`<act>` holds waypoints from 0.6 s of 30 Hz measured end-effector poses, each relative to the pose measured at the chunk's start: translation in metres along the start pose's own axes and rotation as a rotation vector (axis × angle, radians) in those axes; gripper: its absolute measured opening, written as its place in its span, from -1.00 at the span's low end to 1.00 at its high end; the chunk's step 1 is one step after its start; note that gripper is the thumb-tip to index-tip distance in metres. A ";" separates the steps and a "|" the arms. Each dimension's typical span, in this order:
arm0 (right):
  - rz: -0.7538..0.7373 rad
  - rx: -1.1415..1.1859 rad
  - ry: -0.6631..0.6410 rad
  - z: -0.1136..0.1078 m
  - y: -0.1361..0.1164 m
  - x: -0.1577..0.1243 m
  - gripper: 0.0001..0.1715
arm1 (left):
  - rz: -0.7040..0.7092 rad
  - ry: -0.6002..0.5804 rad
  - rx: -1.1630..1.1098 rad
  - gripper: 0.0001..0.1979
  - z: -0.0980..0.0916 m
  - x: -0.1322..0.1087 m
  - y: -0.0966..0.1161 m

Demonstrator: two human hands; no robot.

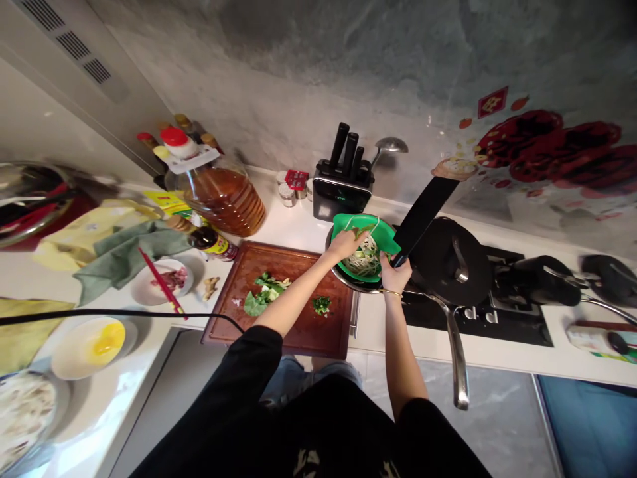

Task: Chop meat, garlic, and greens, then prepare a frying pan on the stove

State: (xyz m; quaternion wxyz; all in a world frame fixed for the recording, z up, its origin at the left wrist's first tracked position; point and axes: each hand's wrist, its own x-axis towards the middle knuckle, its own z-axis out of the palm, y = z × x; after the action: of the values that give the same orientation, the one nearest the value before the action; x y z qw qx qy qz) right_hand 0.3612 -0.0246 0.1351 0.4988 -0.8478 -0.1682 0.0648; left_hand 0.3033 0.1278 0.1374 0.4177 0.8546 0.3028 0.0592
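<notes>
My left hand (pixel 344 244) reaches into a green colander (pixel 385 234), its fingers closed on leafy greens at the left side. Pale, thin strands like bean sprouts or enoki (pixel 365 264) lie in it with more green bits. The colander rests in a metal bowl (pixel 355 285), mostly hidden beneath it. At the colander's right edge, my right hand (pixel 395 273) is wrapped around the handle of a broad black cleaver (pixel 423 212), its blade pointing up toward the wall. On the brown cutting board (pixel 293 318) are leafy greens (pixel 263 295) and chopped herbs (pixel 321 305).
Right of my hands, a lidded black pan (pixel 450 262) sits on the stove (pixel 522 325), its handle jutting past the counter edge. Behind stands a knife block (pixel 342 192). Leftward are an oil jug (pixel 223 196), a sauce bottle (pixel 213 242), a meat bowl (pixel 142 289) and an egg bowl (pixel 70 348).
</notes>
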 end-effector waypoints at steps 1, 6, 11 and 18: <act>0.025 0.063 0.009 -0.002 -0.005 -0.001 -0.64 | 0.080 -0.048 -0.108 -0.54 0.000 -0.002 0.001; 0.075 0.296 -0.042 -0.004 -0.030 -0.012 -0.51 | 0.189 -0.402 -0.643 -0.60 -0.010 -0.030 -0.002; 0.017 0.378 -0.217 0.011 -0.054 -0.035 -0.53 | 0.131 -0.587 -0.828 -0.49 -0.039 -0.083 -0.022; -0.037 0.330 -0.517 0.036 -0.058 -0.110 -0.57 | -0.138 0.149 -0.865 -0.53 -0.052 -0.201 -0.103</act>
State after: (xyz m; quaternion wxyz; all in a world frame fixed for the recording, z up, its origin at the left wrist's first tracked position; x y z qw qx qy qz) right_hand 0.2353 -0.0075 0.1613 0.5717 -0.7075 -0.2919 0.2957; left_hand 0.0744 0.0971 0.1244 0.7169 0.5723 0.3359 0.2138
